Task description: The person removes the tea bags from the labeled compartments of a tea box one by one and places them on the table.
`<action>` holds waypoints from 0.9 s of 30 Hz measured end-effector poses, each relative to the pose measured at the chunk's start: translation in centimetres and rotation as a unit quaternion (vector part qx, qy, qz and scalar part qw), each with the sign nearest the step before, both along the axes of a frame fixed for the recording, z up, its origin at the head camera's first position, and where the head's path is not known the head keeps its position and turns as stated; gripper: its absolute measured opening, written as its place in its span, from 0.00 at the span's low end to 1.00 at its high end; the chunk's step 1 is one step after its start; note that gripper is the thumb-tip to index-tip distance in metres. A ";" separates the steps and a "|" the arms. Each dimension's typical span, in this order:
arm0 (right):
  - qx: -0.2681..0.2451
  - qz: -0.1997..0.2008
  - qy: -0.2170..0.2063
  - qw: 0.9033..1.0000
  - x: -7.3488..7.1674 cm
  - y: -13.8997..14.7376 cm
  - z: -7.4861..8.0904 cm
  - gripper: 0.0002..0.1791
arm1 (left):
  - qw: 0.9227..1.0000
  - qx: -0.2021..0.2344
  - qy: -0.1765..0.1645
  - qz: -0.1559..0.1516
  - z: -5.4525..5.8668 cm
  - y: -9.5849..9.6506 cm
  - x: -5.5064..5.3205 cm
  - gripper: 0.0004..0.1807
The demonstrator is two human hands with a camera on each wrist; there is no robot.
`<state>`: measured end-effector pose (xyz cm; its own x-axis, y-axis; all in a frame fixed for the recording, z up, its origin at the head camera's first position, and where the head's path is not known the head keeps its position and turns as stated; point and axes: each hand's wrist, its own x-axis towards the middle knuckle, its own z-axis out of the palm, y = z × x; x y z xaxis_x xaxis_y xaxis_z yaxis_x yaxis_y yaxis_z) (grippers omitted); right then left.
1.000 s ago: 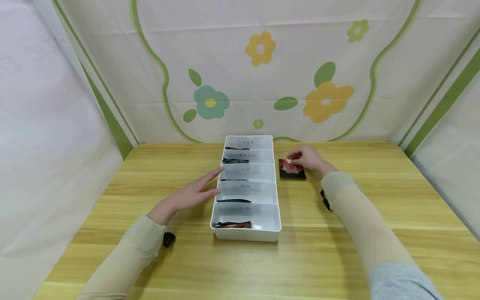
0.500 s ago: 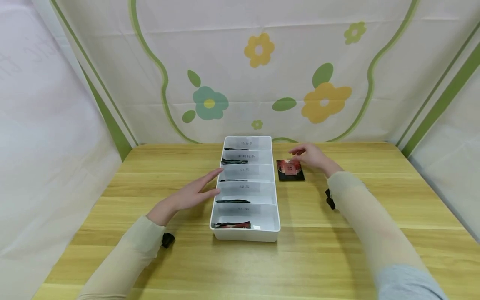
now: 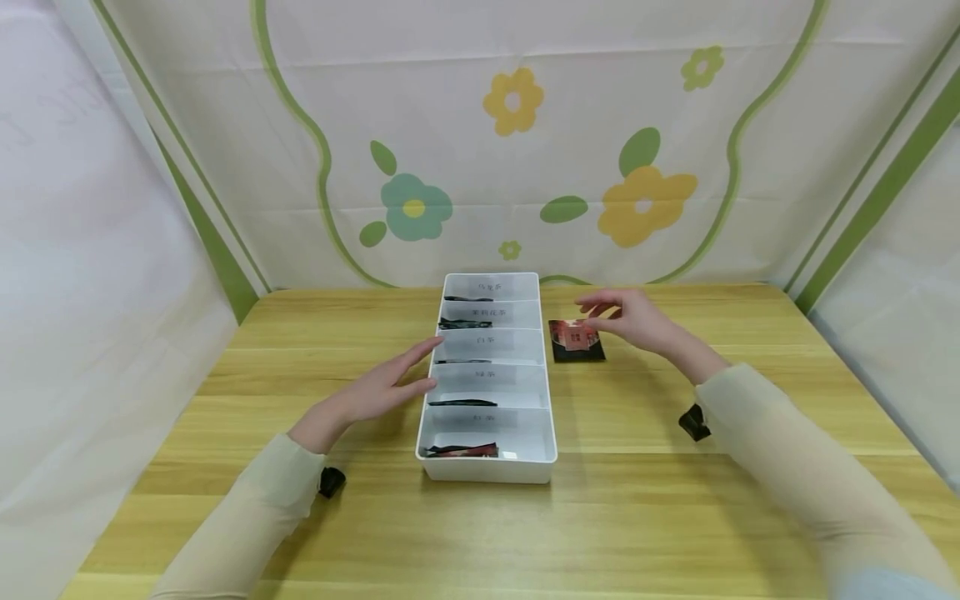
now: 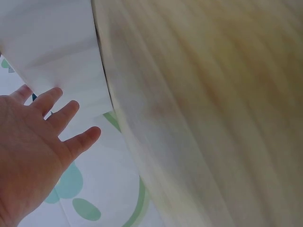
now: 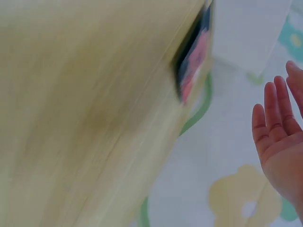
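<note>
A white divided organizer box (image 3: pixel 487 472) with labelled compartments stands on the table in the head view. My left hand (image 3: pixel 367 392) is at its left side, fingers stretched out and fingertips at the rim; in the left wrist view that hand (image 4: pixel 35 142) has spread fingers against the box wall. To the right of the box lies a black and red tea sachet (image 3: pixel 576 353), face up. My right hand (image 3: pixel 641 323) hovers by its upper right corner, fingers loosely bent, nothing held. The right wrist view has this hand (image 5: pixel 284 146) apart from the sachet (image 5: pixel 194 64).
Thin sachets lie in the compartments: red and dark ones (image 3: pixel 471 451) in the nearest, a green one (image 3: pixel 463 403) behind, dark ones (image 3: pixel 465 323) farther back. A white floral curtain (image 3: pixel 450 125) hangs behind the wooden table (image 3: pixel 360 533).
My right hand, whose fingertips were at the sachet's upper edge, has come away from it to the right. The sachet stays lying on the table. My left hand keeps its place at the box.
</note>
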<state>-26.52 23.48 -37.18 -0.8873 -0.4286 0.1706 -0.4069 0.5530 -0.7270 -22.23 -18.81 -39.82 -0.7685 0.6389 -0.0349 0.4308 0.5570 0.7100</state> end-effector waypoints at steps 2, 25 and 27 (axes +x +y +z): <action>-0.014 0.012 0.016 1.000 0.9 -0.6 0.4 0.19 | 1.000 -0.001 -0.001 0.000 0.0 0.0 0.0 0.37; -0.079 0.166 0.022 0.983 10.5 -9.7 1.9 0.16 | 1.000 -0.008 0.001 0.007 0.1 0.2 -0.1 0.37; -0.082 0.185 0.032 0.979 10.8 -10.4 1.6 0.16 | 1.000 -0.012 0.003 0.009 0.1 0.2 -0.1 0.37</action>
